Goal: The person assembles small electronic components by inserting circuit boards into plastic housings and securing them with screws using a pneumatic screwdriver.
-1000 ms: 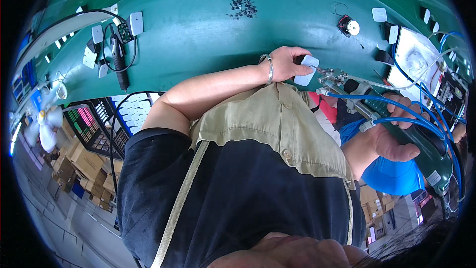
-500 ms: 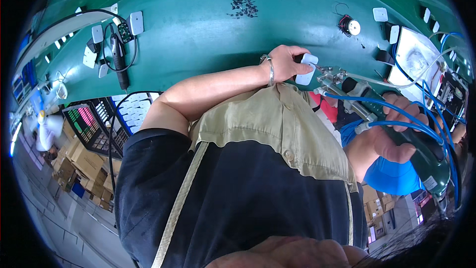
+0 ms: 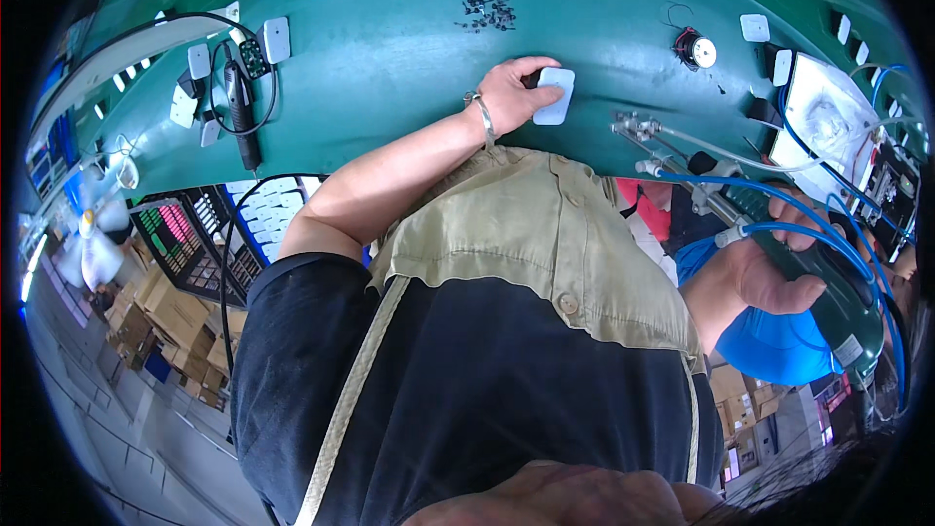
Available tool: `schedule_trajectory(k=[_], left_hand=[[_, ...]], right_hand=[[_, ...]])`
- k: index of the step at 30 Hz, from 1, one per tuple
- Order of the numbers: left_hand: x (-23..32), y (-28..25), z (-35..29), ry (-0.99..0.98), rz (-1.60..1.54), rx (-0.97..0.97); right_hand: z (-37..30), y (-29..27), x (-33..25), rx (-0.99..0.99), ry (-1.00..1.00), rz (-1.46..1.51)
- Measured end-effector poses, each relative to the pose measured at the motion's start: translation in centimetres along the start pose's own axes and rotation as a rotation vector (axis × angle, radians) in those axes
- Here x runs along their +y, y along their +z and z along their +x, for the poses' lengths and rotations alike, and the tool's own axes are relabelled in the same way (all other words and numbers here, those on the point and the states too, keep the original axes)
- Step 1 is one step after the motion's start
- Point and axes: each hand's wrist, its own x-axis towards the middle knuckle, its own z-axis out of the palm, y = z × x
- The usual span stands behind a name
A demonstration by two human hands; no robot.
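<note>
White piece (image 3: 557, 110) farther left — partly hidden

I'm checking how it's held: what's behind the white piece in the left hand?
A dark part shows between the white piece and left hand; the rest is covered.

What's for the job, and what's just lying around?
Seem for the job:
white piece in the left hand
green tool in the right hand

Seem just lying around:
small black bits
black stick-like tool
round part
cardboard boxes
</note>
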Motion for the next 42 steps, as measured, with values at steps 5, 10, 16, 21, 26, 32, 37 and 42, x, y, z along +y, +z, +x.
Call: schedule_trajectory(k=[5, 10, 16, 21, 26, 32, 37, 42], left_hand=[[0.2, 1.7, 0.3, -0.093, -0.189, -0.110], [1.7, 2.8, -0.1, -0.120, -0.295, -0.202], [1.9, 3.3, -0.1, -0.106, -0.212, -0.214], [1.9, 3.5, -0.2, -0.113, -0.216, -0.256], [2.3, 3.5, -0.5, -0.122, -0.228, -0.258], [2.6, 3.6, -0.7, -0.124, -0.254, -0.228], [1.9, 3.6, -0.8, -0.141, -0.219, -0.219], [0.6, 0.8, 1.4, 0.066, -0.065, 0.011]], right_hand=[[0.0, -0.1, 0.0, -0.152, -0.036, 0.079], [-0.4, -0.3, -0.3, -0.162, -0.030, 0.068], [-1.0, -0.3, -0.6, -0.115, -0.028, 0.022], [-1.0, -0.3, -0.5, -0.074, -0.043, 0.013], [-1.0, -0.1, -0.2, -0.068, -0.037, 0.029], [-0.7, 0.0, -0.2, -0.200, -0.042, -0.021], [-0.6, -0.3, 0.5, -0.356, 0.003, -0.036], [-0.7, -0.1, -0.3, -0.072, -0.037, 0.048]])
